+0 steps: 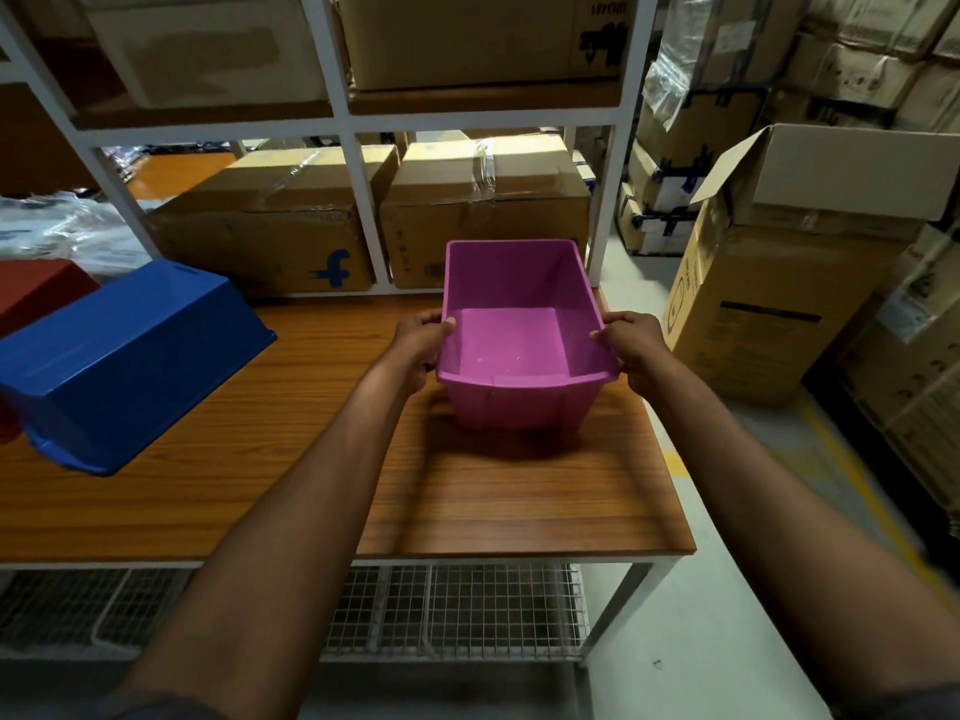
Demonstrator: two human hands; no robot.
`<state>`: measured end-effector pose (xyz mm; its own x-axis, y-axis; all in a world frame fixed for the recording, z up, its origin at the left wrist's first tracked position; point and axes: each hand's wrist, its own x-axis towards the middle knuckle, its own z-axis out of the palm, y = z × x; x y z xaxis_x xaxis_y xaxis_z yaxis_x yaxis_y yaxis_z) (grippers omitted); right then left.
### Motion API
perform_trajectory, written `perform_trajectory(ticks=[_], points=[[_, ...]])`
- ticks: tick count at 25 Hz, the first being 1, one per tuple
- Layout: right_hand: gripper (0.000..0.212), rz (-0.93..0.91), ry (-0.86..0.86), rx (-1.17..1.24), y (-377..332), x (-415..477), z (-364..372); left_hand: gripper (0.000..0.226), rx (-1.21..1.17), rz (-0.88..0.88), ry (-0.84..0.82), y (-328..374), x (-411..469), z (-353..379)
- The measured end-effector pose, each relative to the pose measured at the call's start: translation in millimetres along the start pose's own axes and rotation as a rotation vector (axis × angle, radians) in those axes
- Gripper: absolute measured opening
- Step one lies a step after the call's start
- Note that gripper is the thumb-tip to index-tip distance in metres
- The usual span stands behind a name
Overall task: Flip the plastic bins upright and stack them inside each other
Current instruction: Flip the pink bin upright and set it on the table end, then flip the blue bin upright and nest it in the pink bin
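A purple plastic bin (511, 345) stands upright, open side up and empty, on the right half of the wooden table (322, 480). My left hand (421, 345) grips its left rim, thumb over the edge. My right hand (631, 350) grips the right rim the same way. I cannot tell whether the bin's base touches the table or hangs just above it. A blue bin (130, 356) lies upside down at the table's left. A red bin (39, 291) shows partly behind it at the left edge, also bottom up.
Taped cardboard boxes (270, 231) sit on the white shelf rack (363, 210) right behind the table. A tall open carton (779, 283) stands on the floor to the right. Wire mesh shelving (457, 610) runs under the table. The table's right edge lies close to the purple bin.
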<state>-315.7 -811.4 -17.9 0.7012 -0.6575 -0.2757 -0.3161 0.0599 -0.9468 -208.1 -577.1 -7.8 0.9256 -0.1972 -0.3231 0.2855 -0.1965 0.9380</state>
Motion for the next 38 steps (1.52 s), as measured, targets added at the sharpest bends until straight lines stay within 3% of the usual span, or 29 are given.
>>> perform_trajectory(ticks=[12,16,20,28,33,38], points=[[0.040,-0.044,0.013,-0.087,3.7,22.8,-14.7,0.036,-0.011,-0.008,0.021,-4.2,1.8,16.6],[0.047,-0.147,0.157,-0.039,24.4,-17.5,-21.3,0.043,-0.108,0.125,0.149,-22.3,-23.8,14.2],[0.040,-0.247,0.207,0.010,54.0,-70.7,-29.4,0.029,-0.109,0.282,0.223,-62.5,-67.6,14.9],[0.022,-0.275,-0.005,0.067,131.7,-164.9,-35.9,0.022,-0.060,0.416,0.240,-146.7,-184.3,26.5],[0.016,-0.212,-0.277,-0.098,208.9,-230.4,-27.0,0.033,0.136,0.239,0.131,-239.8,-250.7,27.8],[0.016,-0.263,-0.519,-0.392,256.7,-265.0,-16.9,0.051,0.377,0.048,0.075,-316.7,-298.1,2.5]])
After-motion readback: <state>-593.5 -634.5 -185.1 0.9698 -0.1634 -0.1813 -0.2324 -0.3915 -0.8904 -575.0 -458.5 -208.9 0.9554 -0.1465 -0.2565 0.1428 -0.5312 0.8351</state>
